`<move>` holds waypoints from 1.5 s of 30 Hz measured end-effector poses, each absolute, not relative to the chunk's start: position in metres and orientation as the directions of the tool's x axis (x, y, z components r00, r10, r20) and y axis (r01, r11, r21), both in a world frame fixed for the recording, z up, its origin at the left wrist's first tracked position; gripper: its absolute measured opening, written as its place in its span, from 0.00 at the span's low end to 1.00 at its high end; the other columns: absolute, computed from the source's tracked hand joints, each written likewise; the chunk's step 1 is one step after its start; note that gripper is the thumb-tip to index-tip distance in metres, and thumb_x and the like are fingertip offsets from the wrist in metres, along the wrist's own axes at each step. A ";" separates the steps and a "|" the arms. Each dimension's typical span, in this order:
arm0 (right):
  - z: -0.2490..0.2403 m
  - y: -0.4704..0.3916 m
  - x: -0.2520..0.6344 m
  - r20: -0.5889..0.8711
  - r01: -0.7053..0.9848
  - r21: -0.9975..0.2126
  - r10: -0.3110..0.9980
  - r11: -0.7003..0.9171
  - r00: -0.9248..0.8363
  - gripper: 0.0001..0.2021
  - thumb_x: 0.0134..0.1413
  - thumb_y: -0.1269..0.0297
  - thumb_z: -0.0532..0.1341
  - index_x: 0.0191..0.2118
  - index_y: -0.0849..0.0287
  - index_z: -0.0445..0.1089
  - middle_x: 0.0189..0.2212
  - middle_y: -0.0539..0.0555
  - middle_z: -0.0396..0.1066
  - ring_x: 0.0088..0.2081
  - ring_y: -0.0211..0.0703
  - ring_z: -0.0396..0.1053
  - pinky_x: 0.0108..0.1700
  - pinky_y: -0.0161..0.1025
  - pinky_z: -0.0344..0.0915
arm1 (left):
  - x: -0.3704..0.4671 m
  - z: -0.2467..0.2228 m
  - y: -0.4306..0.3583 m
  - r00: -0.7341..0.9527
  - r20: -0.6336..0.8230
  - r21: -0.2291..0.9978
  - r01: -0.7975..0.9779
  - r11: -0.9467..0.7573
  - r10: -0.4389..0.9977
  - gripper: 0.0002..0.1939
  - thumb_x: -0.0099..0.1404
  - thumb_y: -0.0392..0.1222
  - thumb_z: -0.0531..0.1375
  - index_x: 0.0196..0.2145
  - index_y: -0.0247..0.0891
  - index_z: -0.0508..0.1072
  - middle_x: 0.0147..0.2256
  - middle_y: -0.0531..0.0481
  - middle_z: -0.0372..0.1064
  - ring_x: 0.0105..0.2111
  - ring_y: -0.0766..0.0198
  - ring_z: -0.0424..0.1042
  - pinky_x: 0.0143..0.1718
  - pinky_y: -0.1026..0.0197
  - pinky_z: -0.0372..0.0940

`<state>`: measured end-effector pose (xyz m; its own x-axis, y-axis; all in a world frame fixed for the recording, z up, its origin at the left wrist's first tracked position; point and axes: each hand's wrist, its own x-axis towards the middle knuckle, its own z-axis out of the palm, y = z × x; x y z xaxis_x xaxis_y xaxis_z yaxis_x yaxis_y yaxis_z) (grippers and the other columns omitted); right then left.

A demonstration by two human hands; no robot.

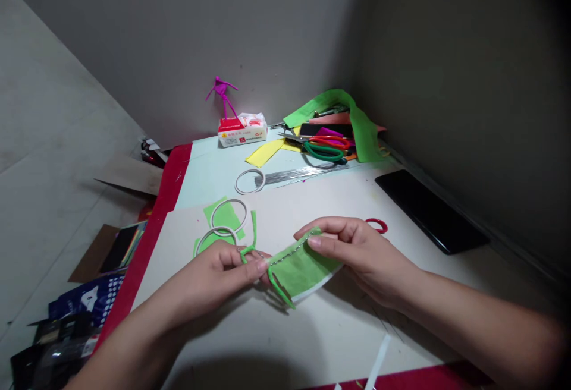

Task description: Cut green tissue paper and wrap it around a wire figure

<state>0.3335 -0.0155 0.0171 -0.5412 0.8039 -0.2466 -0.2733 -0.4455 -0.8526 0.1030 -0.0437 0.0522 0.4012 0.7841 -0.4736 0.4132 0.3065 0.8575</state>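
Between my hands, above the table, is a piece of green crepe paper (303, 274) with a twisted wire (291, 255) along its upper edge and a pale strip on its lower edge. My right hand (361, 253) pinches the paper's upper right corner between thumb and fingers. At its left end my left hand (223, 271) is closed on the wire, where narrow green strips are wound and hang down. Just beyond my left hand, rolls of white tape (228, 216) rest on flat green paper pieces (209, 214). How the left fingertips grip underneath is partly hidden.
Green-handled scissors (323, 152) lie among coloured paper strips at the back. A bundle of thin wires (298, 174) and another tape roll (250, 182) are nearer. A small box (242, 131) carries a pink figure (220, 90). A black phone (430, 211) lies right, by the wall.
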 end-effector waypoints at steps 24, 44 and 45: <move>0.013 -0.014 0.330 -0.252 -0.243 -0.881 0.838 -0.406 -0.484 0.11 0.48 0.58 0.68 0.35 0.59 0.75 0.29 0.51 0.75 0.30 0.36 0.69 0.35 0.34 0.63 | 0.106 0.046 -0.046 0.343 -0.560 0.823 0.333 0.460 0.754 0.18 0.59 0.52 0.62 0.33 0.31 0.78 0.29 0.48 0.72 0.27 0.66 0.63 0.31 0.63 0.57; 0.013 -0.016 0.330 -0.248 -0.285 -0.841 0.795 -0.461 -0.554 0.10 0.47 0.65 0.69 0.37 0.59 0.74 0.29 0.49 0.74 0.30 0.33 0.69 0.35 0.32 0.63 | 0.113 0.047 -0.048 0.277 -0.557 0.828 0.249 0.501 0.783 0.17 0.56 0.51 0.65 0.30 0.31 0.74 0.26 0.50 0.68 0.26 0.68 0.60 0.29 0.64 0.53; 0.013 -0.016 0.330 -0.247 -0.278 -0.845 0.795 -0.457 -0.555 0.10 0.46 0.66 0.69 0.37 0.59 0.74 0.29 0.49 0.73 0.29 0.33 0.69 0.35 0.32 0.63 | 0.113 0.047 -0.048 0.283 -0.560 0.827 0.248 0.504 0.779 0.18 0.57 0.52 0.65 0.30 0.30 0.75 0.26 0.50 0.68 0.25 0.68 0.60 0.29 0.63 0.53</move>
